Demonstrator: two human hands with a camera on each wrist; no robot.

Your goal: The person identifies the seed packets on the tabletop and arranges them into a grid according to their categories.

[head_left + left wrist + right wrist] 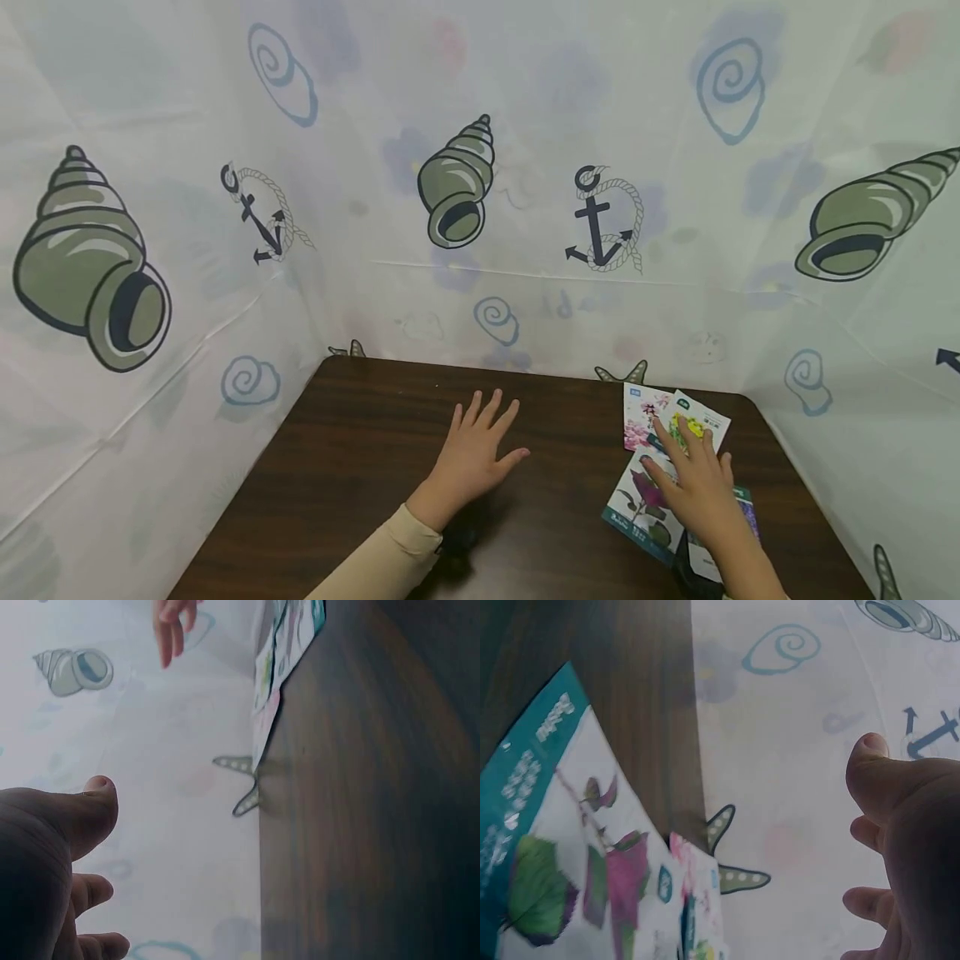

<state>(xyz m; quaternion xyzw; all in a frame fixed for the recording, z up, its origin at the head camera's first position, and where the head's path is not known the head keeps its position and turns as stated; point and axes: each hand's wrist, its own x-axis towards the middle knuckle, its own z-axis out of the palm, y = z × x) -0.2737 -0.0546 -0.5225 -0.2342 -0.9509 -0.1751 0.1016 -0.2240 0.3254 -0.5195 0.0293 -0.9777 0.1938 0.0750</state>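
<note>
My left hand (472, 454) is held over the left-middle of the table with fingers spread, holding nothing. Its thumb and some fingertips show at the left of the left wrist view. My right hand (697, 487) hangs over several flat, flower-printed paper packets at the table's right, fingers spread and nothing gripped. In the right wrist view it stands apart from them. One packet bears purple-and-green leaves (637, 508), one pink blossoms (637, 408) and one yellow flowers (712, 415). They overlap. Another packet with purple flowers (747, 510) lies partly hidden under the right hand and forearm.
The dark brown wooden table (352, 467) is bordered behind and at both sides by white cloth (525, 83) printed with shells, anchors and starfish. The packets lie near the far right corner. A dark band is partly visible under each wrist.
</note>
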